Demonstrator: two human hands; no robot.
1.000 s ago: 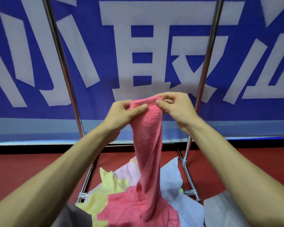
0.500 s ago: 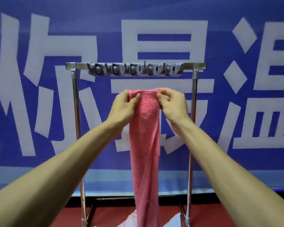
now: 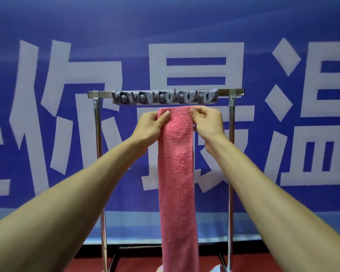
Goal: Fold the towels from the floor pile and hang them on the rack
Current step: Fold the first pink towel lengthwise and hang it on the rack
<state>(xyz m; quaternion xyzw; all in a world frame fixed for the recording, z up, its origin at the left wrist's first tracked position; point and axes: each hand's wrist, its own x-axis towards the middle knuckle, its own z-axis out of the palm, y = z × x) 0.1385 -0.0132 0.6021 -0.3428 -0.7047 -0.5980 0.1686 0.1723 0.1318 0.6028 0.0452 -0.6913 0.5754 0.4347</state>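
Half a second ago the pink towel (image 3: 176, 163) hung with a clear gap under the rack's top bar (image 3: 236, 92). Now its upper edge sits just below the grey hook strip (image 3: 165, 98) fixed along that bar, at the centre of the frame. A second ago the view looked down on the floor pile, where the towel's lower end still lay. Now only two pale scraps of that pile (image 3: 217, 269) show at the bottom edge, on the red floor (image 3: 47, 261).

The towel hangs as a long narrow band, straight down the middle of the frame and out past its lower edge. It spreads a little flatter and wider at the top than before.

The left hand (image 3: 152, 125) pinches the upper left corner, thumb on the near face and fingers curled behind. The right hand (image 3: 208, 122) pinches the upper right corner between thumb and forefinger, the other fingers curled. Both forearms reach in from the lower corners.

The rack's chrome posts (image 3: 98, 154) stand either side of the towel. Behind is a blue banner (image 3: 67, 26) with large white characters.
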